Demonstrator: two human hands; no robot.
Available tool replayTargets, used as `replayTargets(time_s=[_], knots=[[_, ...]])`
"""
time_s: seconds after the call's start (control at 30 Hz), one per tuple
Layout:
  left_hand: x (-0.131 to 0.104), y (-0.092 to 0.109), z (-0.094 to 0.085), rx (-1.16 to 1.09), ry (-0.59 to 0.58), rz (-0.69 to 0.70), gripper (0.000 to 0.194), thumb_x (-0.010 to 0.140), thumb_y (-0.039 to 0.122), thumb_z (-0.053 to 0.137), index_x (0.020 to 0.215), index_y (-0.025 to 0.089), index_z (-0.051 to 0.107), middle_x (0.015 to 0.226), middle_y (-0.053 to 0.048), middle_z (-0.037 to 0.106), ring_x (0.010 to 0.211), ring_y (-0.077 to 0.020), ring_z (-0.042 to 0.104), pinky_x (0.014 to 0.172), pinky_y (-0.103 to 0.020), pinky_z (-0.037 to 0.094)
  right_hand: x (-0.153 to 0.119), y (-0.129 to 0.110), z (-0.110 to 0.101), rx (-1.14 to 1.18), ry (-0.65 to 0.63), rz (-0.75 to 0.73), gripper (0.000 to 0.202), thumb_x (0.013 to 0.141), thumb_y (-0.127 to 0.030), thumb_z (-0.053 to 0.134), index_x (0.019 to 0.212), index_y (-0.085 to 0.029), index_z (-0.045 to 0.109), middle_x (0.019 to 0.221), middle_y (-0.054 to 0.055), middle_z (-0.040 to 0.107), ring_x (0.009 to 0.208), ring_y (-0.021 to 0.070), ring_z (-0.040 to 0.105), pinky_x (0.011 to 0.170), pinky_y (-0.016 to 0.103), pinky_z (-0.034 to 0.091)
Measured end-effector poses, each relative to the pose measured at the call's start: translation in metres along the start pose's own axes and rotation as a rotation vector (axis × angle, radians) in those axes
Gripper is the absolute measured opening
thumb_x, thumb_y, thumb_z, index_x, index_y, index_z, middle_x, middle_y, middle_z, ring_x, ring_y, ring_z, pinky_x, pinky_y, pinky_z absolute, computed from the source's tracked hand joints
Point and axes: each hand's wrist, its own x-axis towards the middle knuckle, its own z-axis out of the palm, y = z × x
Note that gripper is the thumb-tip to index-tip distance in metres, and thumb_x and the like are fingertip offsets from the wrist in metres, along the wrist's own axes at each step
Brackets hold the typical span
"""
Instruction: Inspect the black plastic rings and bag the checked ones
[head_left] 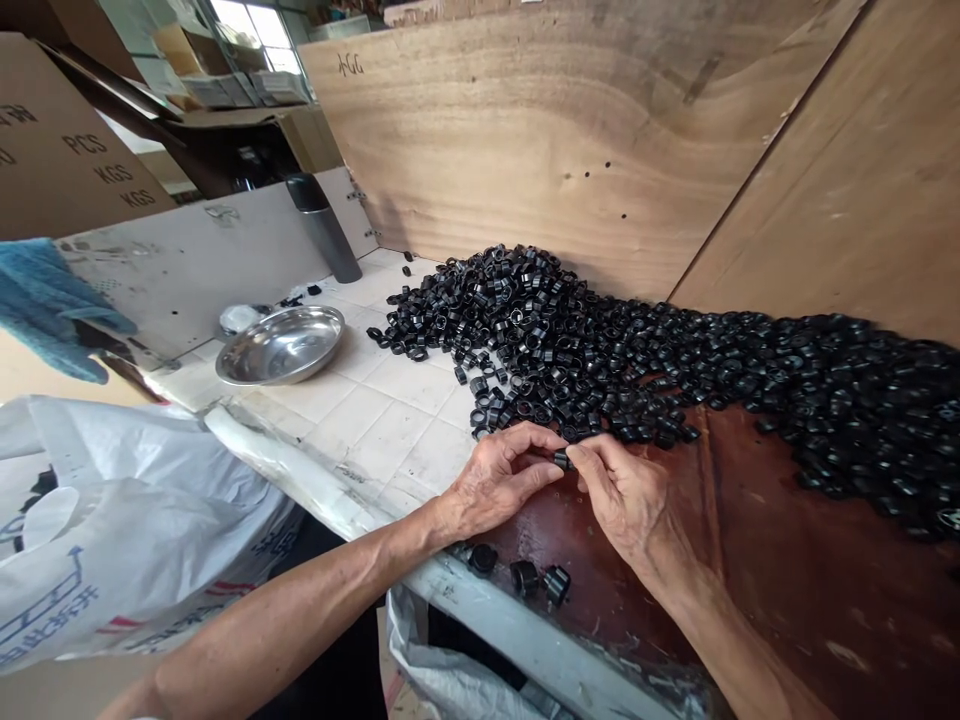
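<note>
Between the fingertips of both hands is a small black plastic ring (562, 459), partly covered by the fingers. My left hand (499, 475) pinches it from the left, thumb and forefinger closed on it. From the right, my right hand (622, 490) grips the same part with thumb and fingers. Just beyond the hands spreads a big heap of black plastic rings (517, 310). Several loose black caps (525, 577) lie near the front edge of the table, below the hands.
A shiny metal bowl (281, 345) sits on the white tiled top (375, 430) at left. Behind it a dark flask (326, 230) leans in view. More black parts (862, 400) pile up at right against the wooden boards (570, 140). White sacks (150, 540) hang below the front edge.
</note>
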Motion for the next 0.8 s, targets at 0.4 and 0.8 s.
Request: replayTargets(time_s=[0.4,0.8], knots=[[0.0,0.009,0.003,-0.161,0.023,-0.077,0.025,0.089,0.031,0.071,0.108,0.014,0.071,0.108,-0.01,0.072,0.1,-0.0205,0.068,0.091,-0.032,0.055,0.002,-0.001,-0.004,-0.037,0.003,-0.104,0.04,0.104,-0.037,0.047,0.073,-0.02,0.066,0.06,0.001,0.061,0.056,0.0145,0.058,0.058,0.027,0.042],[0.002,0.006,0.002,-0.259,0.135,-0.141,0.028,0.085,0.031,0.075,0.108,0.015,0.068,0.101,-0.007,0.072,0.089,-0.0167,0.068,0.084,-0.029,0.054,0.0,-0.013,-0.009,0.071,-0.125,-0.024,0.027,0.095,-0.043,0.062,0.081,-0.021,0.064,0.063,-0.004,0.055,0.056,0.012,0.05,0.054,0.024,0.038]])
